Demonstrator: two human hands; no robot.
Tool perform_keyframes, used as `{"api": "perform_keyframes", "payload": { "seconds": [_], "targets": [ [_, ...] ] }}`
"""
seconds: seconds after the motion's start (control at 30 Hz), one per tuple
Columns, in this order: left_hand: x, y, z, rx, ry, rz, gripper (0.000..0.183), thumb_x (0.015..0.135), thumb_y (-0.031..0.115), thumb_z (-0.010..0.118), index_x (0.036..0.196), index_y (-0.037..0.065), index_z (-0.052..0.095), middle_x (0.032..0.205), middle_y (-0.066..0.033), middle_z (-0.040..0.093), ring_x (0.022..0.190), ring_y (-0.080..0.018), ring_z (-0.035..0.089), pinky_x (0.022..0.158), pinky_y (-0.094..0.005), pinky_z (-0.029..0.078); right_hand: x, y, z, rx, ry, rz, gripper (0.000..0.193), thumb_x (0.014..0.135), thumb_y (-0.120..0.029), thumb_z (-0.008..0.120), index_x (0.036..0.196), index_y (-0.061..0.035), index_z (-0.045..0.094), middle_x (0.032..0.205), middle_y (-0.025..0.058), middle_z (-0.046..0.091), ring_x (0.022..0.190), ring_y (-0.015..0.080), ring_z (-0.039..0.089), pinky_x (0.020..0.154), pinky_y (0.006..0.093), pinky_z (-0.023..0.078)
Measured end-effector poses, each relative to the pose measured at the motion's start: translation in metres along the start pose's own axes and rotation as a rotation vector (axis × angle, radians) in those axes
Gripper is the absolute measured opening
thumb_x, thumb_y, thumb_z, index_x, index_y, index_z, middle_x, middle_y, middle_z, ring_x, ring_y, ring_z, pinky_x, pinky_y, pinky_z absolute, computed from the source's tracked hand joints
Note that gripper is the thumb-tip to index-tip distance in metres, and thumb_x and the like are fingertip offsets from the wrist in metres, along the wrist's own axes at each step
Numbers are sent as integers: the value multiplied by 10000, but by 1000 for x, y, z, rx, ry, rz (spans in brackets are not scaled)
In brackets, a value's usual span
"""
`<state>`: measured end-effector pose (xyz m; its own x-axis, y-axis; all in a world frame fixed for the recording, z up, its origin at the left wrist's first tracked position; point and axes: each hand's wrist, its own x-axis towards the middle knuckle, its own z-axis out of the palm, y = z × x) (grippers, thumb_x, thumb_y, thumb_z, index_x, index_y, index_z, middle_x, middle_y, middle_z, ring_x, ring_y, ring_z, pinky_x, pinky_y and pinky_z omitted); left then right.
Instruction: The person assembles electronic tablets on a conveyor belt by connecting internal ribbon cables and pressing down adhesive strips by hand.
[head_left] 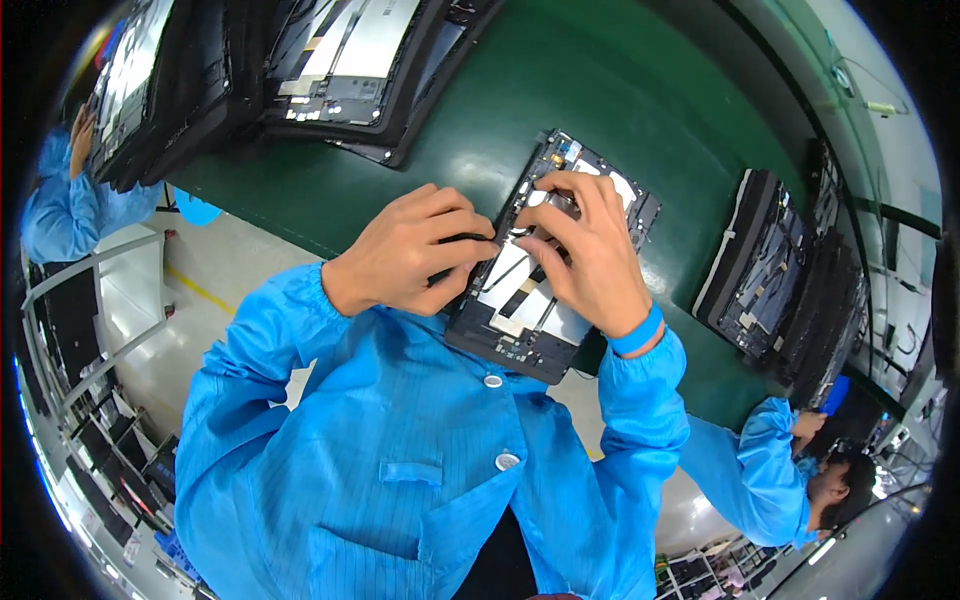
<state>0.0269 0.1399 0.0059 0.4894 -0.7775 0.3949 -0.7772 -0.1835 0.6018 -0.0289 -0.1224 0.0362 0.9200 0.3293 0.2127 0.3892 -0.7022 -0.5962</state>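
Note:
An opened tablet [510, 338] lies tilted on the green table's near edge, its inside facing up. White battery panels, dark ribbon cables and small circuit parts show in it. My left hand [415, 250] is at the tablet's left edge, fingers curled in and tips closed against the frame. Over the tablet's upper half is my right hand [592, 245], with a blue band [637, 333] on its wrist. Its thumb and index fingertip come close together above the inner parts; what lies between them is too small to make out. The right hand covers part of the batteries.
The green table [610, 85] carries opened tablets [345, 70] stacked at the far left, with more dark ones [160, 100] beside them. Another row of opened units [765, 270] stands at the right. Co-workers in blue sleeves [70, 205] are at the far left and lower right.

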Motion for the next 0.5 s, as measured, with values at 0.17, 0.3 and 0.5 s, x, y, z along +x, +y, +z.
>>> {"api": "perform_keyframes", "payload": {
  "seconds": [0.17,0.3,0.5],
  "targets": [
    [-14,-7,0,-48,-33,174,358,679,95,748,1030,44,803,1138,-111,779,1012,-324,708,868,-462,594,18,5,-3,3,-110,-28,227,818,-116,870,1013,-131,757,1182,95,617,1086,348,567,933,469,486],
    [-16,-14,5,-9,3,292,394,701,114,740,1080,32,810,1161,-138,786,1077,-341,745,937,-471,618,26,1,-3,-2,-188,-77,172,790,-78,844,924,-111,741,1075,89,575,1053,325,573,882,431,488],
    [-14,-31,4,17,-21,434,372,755,140,739,1094,1,805,1175,-145,788,1117,-334,767,969,-470,634,19,-4,-4,-69,-226,-102,152,774,-41,815,885,-85,720,1030,84,571,1037,311,576,876,439,488]
  ]
}}
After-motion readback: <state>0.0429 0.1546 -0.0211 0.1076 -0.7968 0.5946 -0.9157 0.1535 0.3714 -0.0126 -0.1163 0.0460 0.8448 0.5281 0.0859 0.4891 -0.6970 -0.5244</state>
